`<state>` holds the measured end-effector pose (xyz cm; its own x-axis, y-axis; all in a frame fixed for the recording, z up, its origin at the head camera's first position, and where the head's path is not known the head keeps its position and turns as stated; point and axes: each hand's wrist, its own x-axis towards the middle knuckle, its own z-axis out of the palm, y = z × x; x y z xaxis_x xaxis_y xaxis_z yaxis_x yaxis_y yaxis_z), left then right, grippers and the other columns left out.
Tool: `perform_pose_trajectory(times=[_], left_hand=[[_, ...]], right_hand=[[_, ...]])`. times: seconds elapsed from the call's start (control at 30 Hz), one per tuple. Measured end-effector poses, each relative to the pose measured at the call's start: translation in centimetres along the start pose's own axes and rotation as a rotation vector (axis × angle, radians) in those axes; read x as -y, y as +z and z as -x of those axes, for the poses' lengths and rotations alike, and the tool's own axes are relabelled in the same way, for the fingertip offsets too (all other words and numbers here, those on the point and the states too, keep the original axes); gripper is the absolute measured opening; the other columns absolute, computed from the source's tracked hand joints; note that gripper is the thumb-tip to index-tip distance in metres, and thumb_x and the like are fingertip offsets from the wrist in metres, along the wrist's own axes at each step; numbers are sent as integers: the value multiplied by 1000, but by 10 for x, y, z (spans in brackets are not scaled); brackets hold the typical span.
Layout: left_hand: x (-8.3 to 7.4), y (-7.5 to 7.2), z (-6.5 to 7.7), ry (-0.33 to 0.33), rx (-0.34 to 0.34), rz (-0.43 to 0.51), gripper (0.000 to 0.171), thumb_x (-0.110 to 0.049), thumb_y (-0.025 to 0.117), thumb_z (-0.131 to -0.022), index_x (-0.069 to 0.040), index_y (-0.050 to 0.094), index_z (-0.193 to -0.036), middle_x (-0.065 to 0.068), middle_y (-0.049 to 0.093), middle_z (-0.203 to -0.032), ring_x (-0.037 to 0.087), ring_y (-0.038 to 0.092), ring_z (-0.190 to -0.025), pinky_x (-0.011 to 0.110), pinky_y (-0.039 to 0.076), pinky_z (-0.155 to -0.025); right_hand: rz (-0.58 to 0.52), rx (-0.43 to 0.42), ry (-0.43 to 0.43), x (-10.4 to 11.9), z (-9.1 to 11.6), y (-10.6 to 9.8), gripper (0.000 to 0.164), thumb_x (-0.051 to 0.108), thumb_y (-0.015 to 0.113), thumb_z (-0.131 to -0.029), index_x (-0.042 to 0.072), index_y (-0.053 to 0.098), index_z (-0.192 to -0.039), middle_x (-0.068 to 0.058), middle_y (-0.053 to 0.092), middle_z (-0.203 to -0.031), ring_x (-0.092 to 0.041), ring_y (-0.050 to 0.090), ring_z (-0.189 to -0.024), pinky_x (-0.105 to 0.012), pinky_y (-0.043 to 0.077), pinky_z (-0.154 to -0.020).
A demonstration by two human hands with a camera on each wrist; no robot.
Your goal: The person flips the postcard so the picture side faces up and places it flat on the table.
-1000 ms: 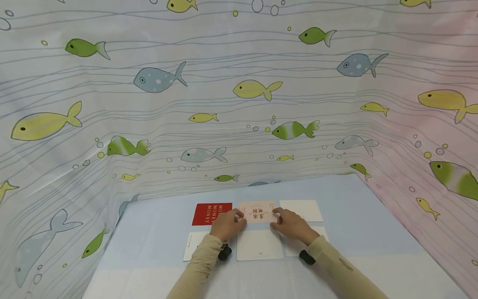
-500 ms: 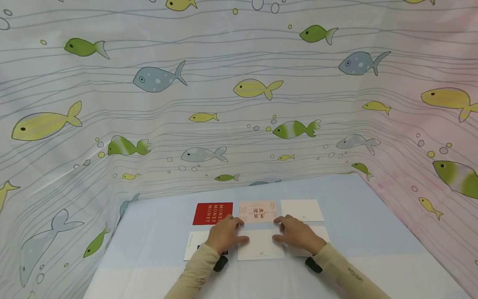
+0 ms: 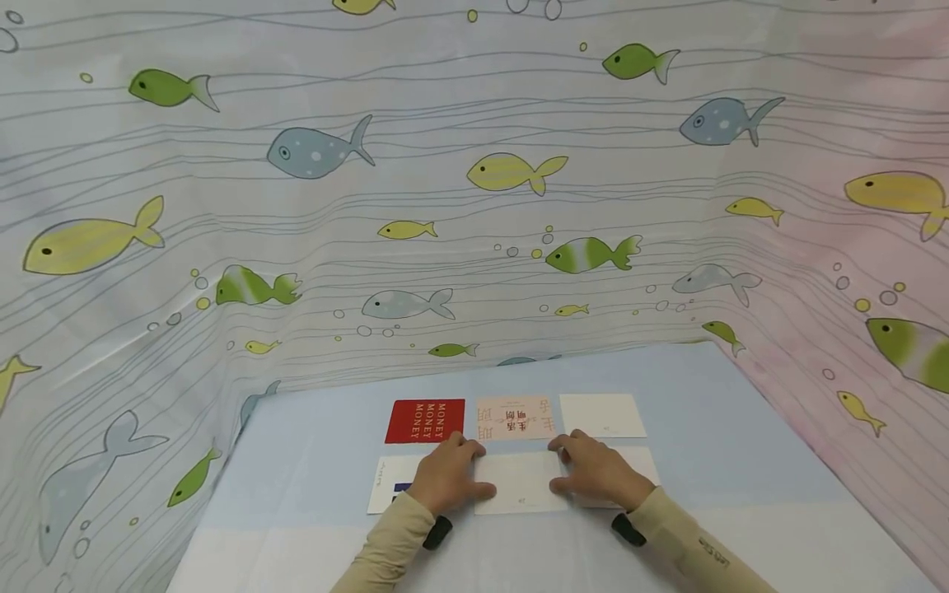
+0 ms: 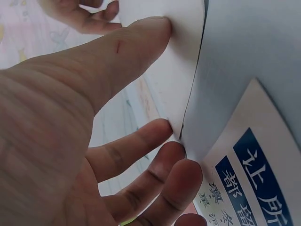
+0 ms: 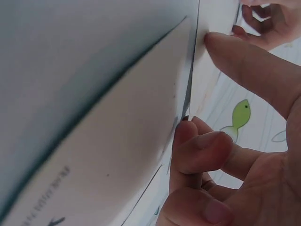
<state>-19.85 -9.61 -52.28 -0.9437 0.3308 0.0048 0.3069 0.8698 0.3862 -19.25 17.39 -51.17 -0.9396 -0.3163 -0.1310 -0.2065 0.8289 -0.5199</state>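
Both hands hold the sides of a white card point(image 3: 519, 482) lying in the middle of the front row. At its left side, my left hand point(image 3: 447, 476) has its thumb point(image 4: 153, 35) on the card's face, fingertips right at the far corner. My right hand point(image 3: 599, 473) mirrors this at the right side, with its thumb point(image 5: 230, 52) on the face and the other fingers curled at the edge. Just beyond lies a pink card point(image 3: 515, 417) with red characters. A card with blue print point(image 4: 261, 150) sits under my left hand, partly hidden; another white card point(image 5: 113, 122) under my right.
A red card point(image 3: 415, 422) printed MONEY lies back left, and a blank white card point(image 3: 602, 414) back right. The cards form two rows on a pale blue table point(image 3: 296, 461). A fish-patterned sheet point(image 3: 415, 272) rises behind and at both sides.
Both hands have left the sides of the pink card and come nearer to me, onto the front middle white card. The cards keep their places.
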Motion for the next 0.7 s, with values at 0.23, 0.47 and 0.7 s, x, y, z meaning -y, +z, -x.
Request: perform_pose_trajectory(times=[0.23, 0.47, 0.7], left_hand=[[1, -2, 1, -4, 3, 14, 57, -42, 88, -72, -12, 71, -117, 4, 57, -102, 16, 55, -81, 38, 53, -72], [4, -5, 2, 7, -21, 54, 53, -39, 86, -77, -14, 69, -121, -4, 53, -90, 10, 51, -73, 30, 46, -64], [6, -6, 4, -30, -22, 236, 47, -33, 81, -81, -13, 68, -121, -9, 55, -72, 8, 52, -62, 28, 42, -56]], right_hand=[[-45, -5, -16, -3, -3, 1, 56, 27, 89, -77, 13, 62, -123, 3, 54, -97, -16, 50, -81, -40, 46, -74], [-130, -30, -26, -6, -3, 2, 56, 21, 91, -75, 14, 58, -119, 2, 53, -87, -14, 47, -71, -31, 39, -62], [-181, -87, -97, -8, 2, -1, 48, 17, 87, -79, 14, 59, -117, 5, 54, -78, -8, 44, -59, -25, 37, -55]])
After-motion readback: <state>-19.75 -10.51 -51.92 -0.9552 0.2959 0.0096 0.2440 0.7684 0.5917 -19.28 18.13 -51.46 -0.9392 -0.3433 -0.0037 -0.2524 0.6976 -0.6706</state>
